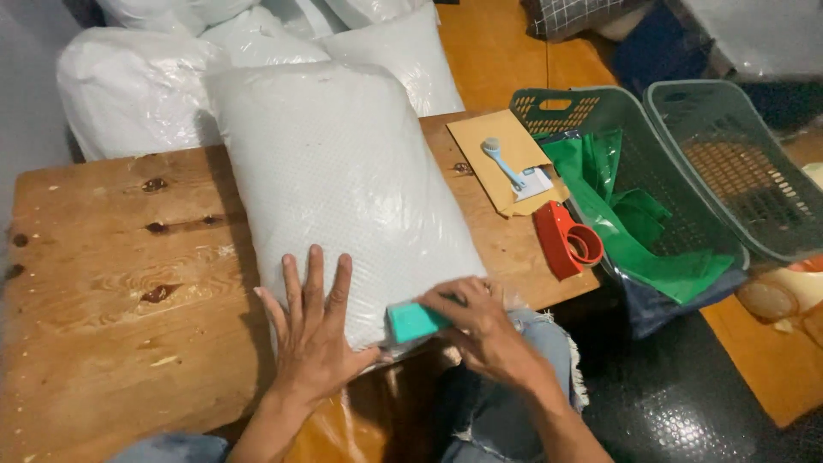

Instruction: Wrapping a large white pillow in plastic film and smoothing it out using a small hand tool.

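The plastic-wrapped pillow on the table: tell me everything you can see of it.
The pillow is large, white and plump, sealed in clear, slightly glossy plastic with a fine dotted texture showing through. It lies flat on the wooden table, its near edge at the table's front edge. The left hand presses flat on its near end, fingers spread. The right hand holds a small teal block against the near right corner. More wrapped pillows are stacked behind it.

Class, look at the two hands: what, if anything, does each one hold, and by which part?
The right hand pinches a teal block by its right end. The left hand holds nothing, lying flat on the wrapped pillow.
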